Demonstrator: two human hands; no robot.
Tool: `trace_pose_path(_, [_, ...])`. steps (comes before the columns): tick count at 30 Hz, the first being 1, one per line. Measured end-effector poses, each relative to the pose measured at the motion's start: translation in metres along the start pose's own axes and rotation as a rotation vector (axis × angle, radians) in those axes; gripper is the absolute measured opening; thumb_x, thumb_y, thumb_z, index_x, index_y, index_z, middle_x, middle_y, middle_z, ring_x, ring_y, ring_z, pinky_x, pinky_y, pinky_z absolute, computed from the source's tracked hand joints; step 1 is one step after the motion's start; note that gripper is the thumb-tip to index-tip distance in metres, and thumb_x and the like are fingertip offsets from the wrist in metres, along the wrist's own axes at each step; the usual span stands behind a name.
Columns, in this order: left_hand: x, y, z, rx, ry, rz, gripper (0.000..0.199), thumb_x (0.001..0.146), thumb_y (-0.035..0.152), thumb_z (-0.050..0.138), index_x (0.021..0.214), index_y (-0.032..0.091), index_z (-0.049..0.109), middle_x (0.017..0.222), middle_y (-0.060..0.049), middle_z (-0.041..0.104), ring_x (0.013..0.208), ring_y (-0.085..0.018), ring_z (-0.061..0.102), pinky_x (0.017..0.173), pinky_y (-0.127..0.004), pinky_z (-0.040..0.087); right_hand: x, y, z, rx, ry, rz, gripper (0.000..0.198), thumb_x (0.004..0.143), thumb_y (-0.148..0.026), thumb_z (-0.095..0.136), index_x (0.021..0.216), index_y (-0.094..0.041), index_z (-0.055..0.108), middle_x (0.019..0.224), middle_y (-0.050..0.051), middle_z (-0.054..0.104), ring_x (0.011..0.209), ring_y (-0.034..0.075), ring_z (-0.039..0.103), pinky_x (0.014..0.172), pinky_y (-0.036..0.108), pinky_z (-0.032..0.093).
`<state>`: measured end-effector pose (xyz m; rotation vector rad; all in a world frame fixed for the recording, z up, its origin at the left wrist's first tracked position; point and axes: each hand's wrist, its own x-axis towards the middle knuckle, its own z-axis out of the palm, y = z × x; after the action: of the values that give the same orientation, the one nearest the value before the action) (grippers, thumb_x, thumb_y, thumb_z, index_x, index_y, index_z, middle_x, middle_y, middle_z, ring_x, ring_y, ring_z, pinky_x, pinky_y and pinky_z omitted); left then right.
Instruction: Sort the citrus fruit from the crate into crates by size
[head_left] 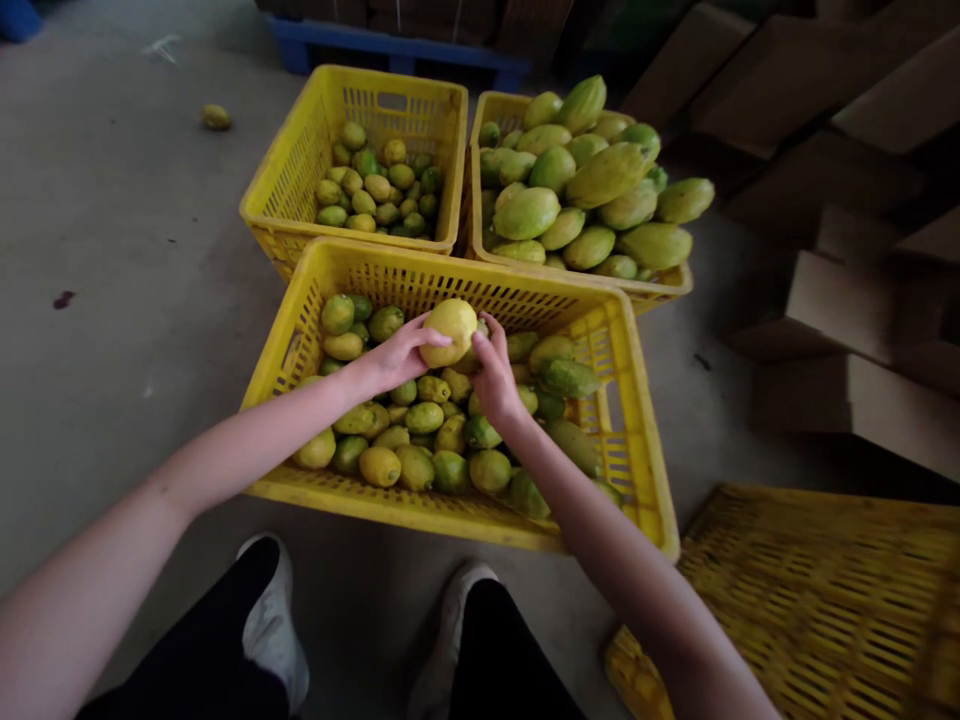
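My left hand (pixel 401 355) is closed around a smooth, rounded yellow fruit (pixel 450 328), its thumb lying across the near side. Just to the right, my right hand (pixel 495 370) is closed around a duller yellow-green fruit (pixel 469 358), mostly hidden behind the fingers and the yellow one. Both fruits are held close together above a large yellow plastic crate (pixel 442 510). Inside it lie many green and yellow fruits (pixel 424 418), mostly small and oval, with longer papaya-like ones (pixel 570 378) toward the right end.
Behind stand two more yellow crates: the left one (pixel 262 205) with small fruits, the right one (pixel 671 283) heaped with large green papayas (pixel 607 175). A loose fruit (pixel 216 117) lies on the floor. Cardboard boxes (pixel 840 310), a slatted yellow crate (pixel 817 590) and a blue pallet (pixel 390 45) surround these.
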<state>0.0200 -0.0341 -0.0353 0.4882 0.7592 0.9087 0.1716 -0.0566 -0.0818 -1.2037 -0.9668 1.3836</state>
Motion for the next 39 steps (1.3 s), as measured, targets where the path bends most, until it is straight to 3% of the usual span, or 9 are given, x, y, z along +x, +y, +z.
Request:
trace_pose_path(3, [-0.002,0.003,0.001,-0.111,-0.037,-0.070,0.042,0.067,0.010,0.052,0.106,0.015,0.069,0.090,-0.006,0.075,0.098,-0.023,0.070,0.099,-0.036,0.051,-0.004,0.008,0.003,-0.188,0.011,-0.115,0.099,0.064,-0.063,0.084,0.149,-0.032,0.042,0.150,0.006,0.049,0.144,0.033,0.042,0.118,0.052,0.041])
trace_pose_path(6, [-0.005,0.005,0.005,-0.224,-0.089,-0.155,0.049,0.072,0.019,0.045,0.115,0.014,0.068,0.102,-0.009,0.076,0.110,-0.028,0.068,0.103,-0.043,0.050,-0.007,0.011,0.006,-0.250,-0.007,-0.181,0.111,0.055,-0.058,0.092,0.150,-0.029,0.041,0.149,0.010,0.048,0.145,0.035,0.039,0.119,0.057,0.039])
trace_pose_path(15, [-0.001,-0.005,-0.002,-0.184,-0.115,-0.220,0.052,0.097,0.044,0.042,0.139,0.019,0.059,0.120,-0.008,0.074,0.117,-0.027,0.066,0.111,-0.041,0.044,-0.019,-0.008,0.015,-0.210,-0.001,-0.173,0.071,0.065,-0.058,0.086,0.121,-0.024,0.059,0.119,0.007,0.065,0.112,0.028,0.062,0.102,0.047,0.053])
trace_pose_path(18, [-0.002,-0.004,-0.001,-0.160,-0.072,-0.247,0.054,0.100,0.047,0.039,0.140,0.018,0.058,0.118,-0.008,0.074,0.114,-0.028,0.068,0.109,-0.043,0.046,-0.022,-0.009,0.015,-0.215,-0.017,-0.179,0.068,0.065,-0.055,0.087,0.118,-0.024,0.059,0.115,0.007,0.066,0.110,0.028,0.063,0.100,0.046,0.055])
trace_pose_path(22, [-0.002,0.003,0.003,-0.149,0.015,-0.229,0.053,0.104,0.046,0.029,0.143,0.021,0.055,0.113,-0.005,0.074,0.110,-0.025,0.069,0.108,-0.043,0.047,-0.024,-0.009,0.015,-0.209,-0.060,-0.233,0.077,0.057,-0.050,0.091,0.122,-0.023,0.059,0.127,0.009,0.065,0.121,0.031,0.061,0.109,0.049,0.050])
trace_pose_path(25, [0.000,0.006,0.002,-0.144,0.033,-0.198,0.053,0.104,0.047,0.027,0.139,0.021,0.057,0.110,-0.005,0.074,0.110,-0.024,0.069,0.110,-0.044,0.046,-0.025,-0.012,0.016,-0.193,-0.078,-0.243,0.073,0.056,-0.046,0.093,0.117,-0.022,0.062,0.123,0.008,0.068,0.117,0.030,0.063,0.106,0.048,0.051])
trace_pose_path(30, [0.006,0.004,-0.004,-0.065,0.089,-0.139,0.043,0.103,0.041,0.035,0.124,0.017,0.064,0.097,-0.005,0.075,0.105,-0.023,0.070,0.110,-0.042,0.046,-0.023,-0.016,0.013,-0.124,-0.007,-0.169,0.056,0.058,-0.045,0.091,0.103,-0.024,0.065,0.097,0.001,0.070,0.091,0.023,0.067,0.089,0.042,0.059])
trace_pose_path(34, [0.009,0.010,-0.003,-0.150,0.133,-0.127,0.039,0.099,0.038,0.040,0.116,0.014,0.067,0.092,-0.009,0.075,0.094,-0.026,0.073,0.094,-0.042,0.056,-0.013,-0.017,0.007,0.082,0.113,-0.071,0.058,0.058,-0.043,0.091,0.104,-0.026,0.060,0.095,0.000,0.070,0.090,0.023,0.068,0.082,0.042,0.061])
trace_pose_path(39, [0.011,0.010,-0.002,-0.131,0.202,-0.061,0.033,0.096,0.036,0.046,0.101,0.014,0.070,0.077,-0.006,0.072,0.082,-0.023,0.072,0.078,-0.036,0.058,-0.008,-0.014,0.006,0.114,0.068,-0.013,0.064,0.053,-0.041,0.093,0.105,-0.026,0.058,0.094,-0.001,0.070,0.087,0.022,0.067,0.080,0.041,0.062])
